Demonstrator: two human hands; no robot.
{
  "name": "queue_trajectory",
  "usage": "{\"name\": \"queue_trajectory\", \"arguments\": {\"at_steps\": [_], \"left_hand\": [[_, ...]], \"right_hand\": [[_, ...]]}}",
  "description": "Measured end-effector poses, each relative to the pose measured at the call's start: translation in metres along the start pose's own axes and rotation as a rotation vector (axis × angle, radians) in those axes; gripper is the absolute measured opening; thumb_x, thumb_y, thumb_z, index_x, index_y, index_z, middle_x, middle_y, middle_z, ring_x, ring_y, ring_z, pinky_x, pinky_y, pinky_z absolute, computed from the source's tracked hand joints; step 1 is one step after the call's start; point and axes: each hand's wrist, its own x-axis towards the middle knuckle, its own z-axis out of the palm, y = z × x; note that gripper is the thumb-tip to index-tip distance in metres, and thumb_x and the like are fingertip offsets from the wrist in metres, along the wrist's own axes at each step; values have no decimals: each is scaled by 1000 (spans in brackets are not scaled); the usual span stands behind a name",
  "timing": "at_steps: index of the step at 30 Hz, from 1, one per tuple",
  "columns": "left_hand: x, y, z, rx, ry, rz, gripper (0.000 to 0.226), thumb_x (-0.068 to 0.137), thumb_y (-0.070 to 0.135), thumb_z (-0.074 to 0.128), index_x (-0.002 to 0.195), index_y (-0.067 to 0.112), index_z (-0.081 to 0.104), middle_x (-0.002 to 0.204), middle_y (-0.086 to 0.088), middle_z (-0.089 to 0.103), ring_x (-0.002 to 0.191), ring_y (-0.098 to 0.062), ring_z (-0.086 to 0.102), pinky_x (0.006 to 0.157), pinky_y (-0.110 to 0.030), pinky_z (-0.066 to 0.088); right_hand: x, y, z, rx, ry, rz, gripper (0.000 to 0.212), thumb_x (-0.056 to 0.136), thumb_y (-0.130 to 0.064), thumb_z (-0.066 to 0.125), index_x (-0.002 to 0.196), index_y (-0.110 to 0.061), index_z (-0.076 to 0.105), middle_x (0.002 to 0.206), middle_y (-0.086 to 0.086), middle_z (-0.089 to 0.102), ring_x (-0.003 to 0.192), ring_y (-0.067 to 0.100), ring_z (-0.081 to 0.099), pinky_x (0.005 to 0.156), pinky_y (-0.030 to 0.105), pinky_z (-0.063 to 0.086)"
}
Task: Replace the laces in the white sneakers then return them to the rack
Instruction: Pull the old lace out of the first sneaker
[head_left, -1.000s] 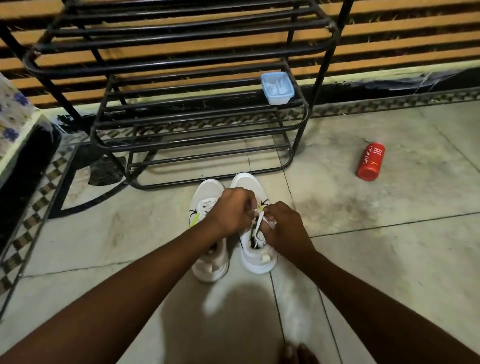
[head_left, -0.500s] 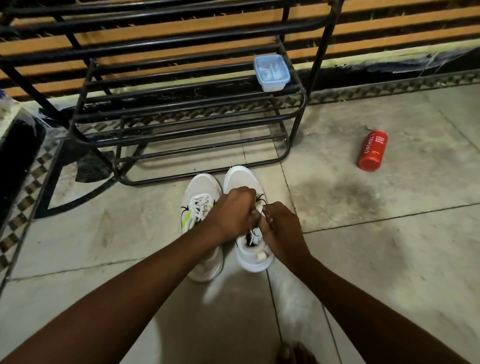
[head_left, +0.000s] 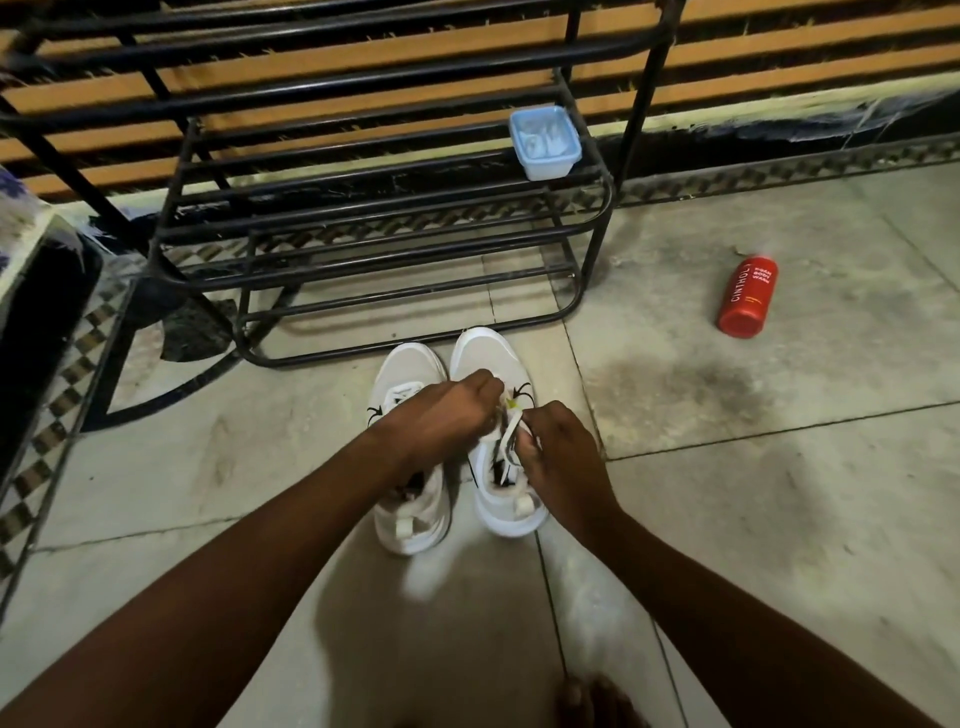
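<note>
Two white sneakers stand side by side on the tiled floor, toes toward the rack. The left sneaker (head_left: 410, 374) is laced at its front and partly covered by my left forearm. Over the right sneaker (head_left: 488, 358), my left hand (head_left: 441, 415) and my right hand (head_left: 563, 452) meet, each with fingers curled and pinching the white lace (head_left: 510, 434) at the shoe's throat. A strand of lace hangs down between the hands into the shoe's opening. The black metal shoe rack (head_left: 332, 280) stands just beyond the toes.
A pale blue plastic tub (head_left: 545, 143) sits on the right end of a rack shelf. A red bottle (head_left: 748, 296) lies on the floor to the right. A dark cabinet with patterned cloth (head_left: 31, 291) borders the left. My toes (head_left: 597, 701) show at the bottom edge.
Both hands stay at the right sneaker's lace; they have parted slightly, showing more of the lace between them. The view has shifted a little, so the shoes sit lower and farther right.
</note>
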Motion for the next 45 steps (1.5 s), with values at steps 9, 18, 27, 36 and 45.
{"name": "queue_trajectory", "arguments": {"at_steps": [9,18,27,36,45], "left_hand": [[4,6,1,-654,328,-654,7,87,3,65,85,6,60,82,-11,69,82,-27,68,72,-40,56],[18,4,-7,-698,16,-439,14,76,23,79,85,20,69,75,9,72,67,2,69,66,-19,54],[19,12,11,-570,274,-549,23,89,6,67,77,25,60,93,14,59,89,-14,64,74,-39,56],[34,-1,4,-1277,447,-1050,24,108,22,51,85,14,50,83,-12,63,67,-26,55,71,-39,47],[18,0,-18,-466,164,-419,5,82,21,85,86,21,82,93,3,49,90,-10,47,73,-21,39]], "right_hand": [[-5,1,1,38,-69,175,8,84,5,63,92,2,64,88,16,59,75,35,59,71,28,36],[-2,-7,-6,-32,35,76,15,87,-1,52,88,1,67,82,13,64,71,31,64,62,26,49],[-4,1,-4,19,-23,269,7,83,-8,70,89,-8,72,81,8,69,70,29,67,62,34,53],[-3,5,-1,84,58,379,9,78,-28,67,81,-23,72,73,-4,71,63,18,69,59,30,53],[-1,0,-2,15,31,397,8,79,-26,72,83,-20,76,73,-1,74,65,22,70,62,33,53]]}}
